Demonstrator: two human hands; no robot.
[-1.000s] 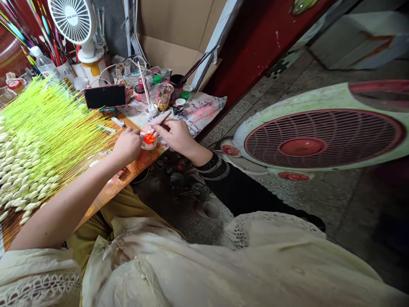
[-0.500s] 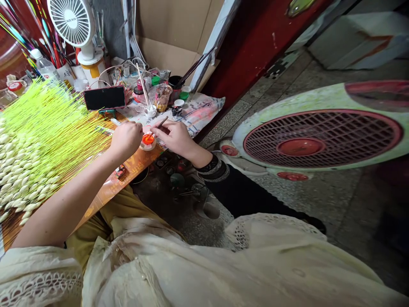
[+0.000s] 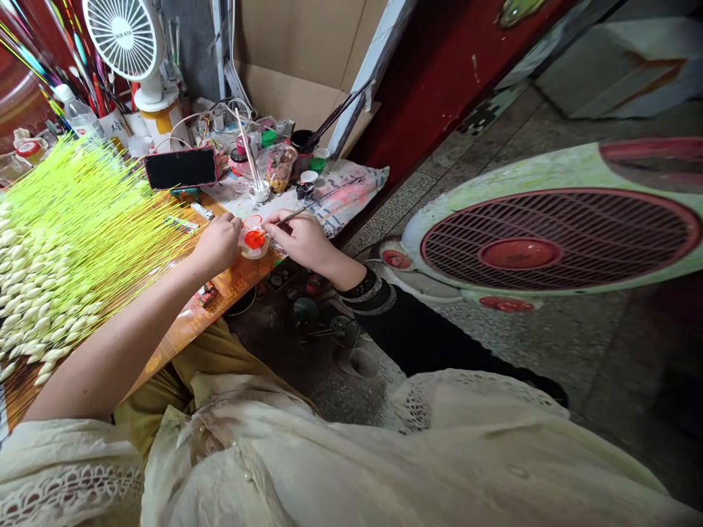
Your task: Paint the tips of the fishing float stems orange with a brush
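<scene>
While the right hand (image 3: 302, 241) pinches a thin brush (image 3: 291, 215) between the thumb and the fingers, its tip points down to a small white dish (image 3: 244, 245), and I cannot see if the tip touches the red-orange paint (image 3: 254, 239) inside. The left hand (image 3: 217, 245) is curled into a narrow shape just beside the dish. Its fingers hide what is there, so I cannot tell if it holds something, maybe one thin stick. The step in hand looks like work with the brush and this paint, done close over the dish.

The dish stands between the two hands, on an orange printed board (image 3: 242, 274) at the table's edge. To the left lies a big fan-shaped mass of thin yellow-green sticks (image 3: 110, 212), and their far ends carry many pale bud shapes (image 3: 27, 293). Behind the hands there is a paint-stained cloth (image 3: 340, 197), a small white cup with sticks standing in it (image 3: 259, 192), and a glass jar (image 3: 280, 168). A black phone (image 3: 180, 167) leans further back, near a small white fan (image 3: 125, 36). On the floor at the right stands a large fan with a red grille (image 3: 549, 238).
</scene>
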